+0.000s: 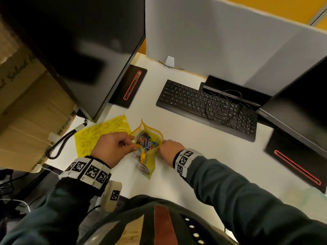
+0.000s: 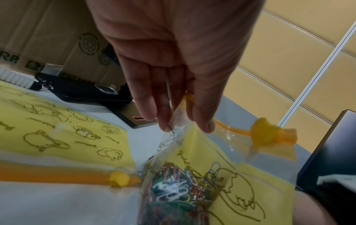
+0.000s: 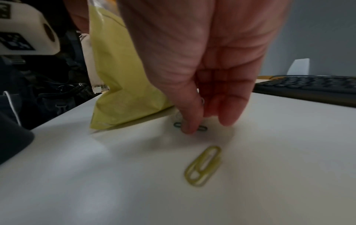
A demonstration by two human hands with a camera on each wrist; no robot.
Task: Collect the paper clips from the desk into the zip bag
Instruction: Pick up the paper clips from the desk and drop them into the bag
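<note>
Many coloured paper clips point(image 1: 147, 140) inside open zip bag point(image 1: 152, 163), left hand point(image 1: 113, 147) pinching rim

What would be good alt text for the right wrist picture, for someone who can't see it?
A right hand reaches down to a white desk, its fingertip pressing on a dark paper clip. A yellow paper clip lies loose nearer the camera, a yellow zip bag stands to the left, and a black keyboard sits far right.

Yellow zip bag point(image 1: 151, 152) upright, mouth open, coloured clips point(image 1: 147, 142) inside, yellow clip point(image 3: 203, 166) flat on desk
</note>
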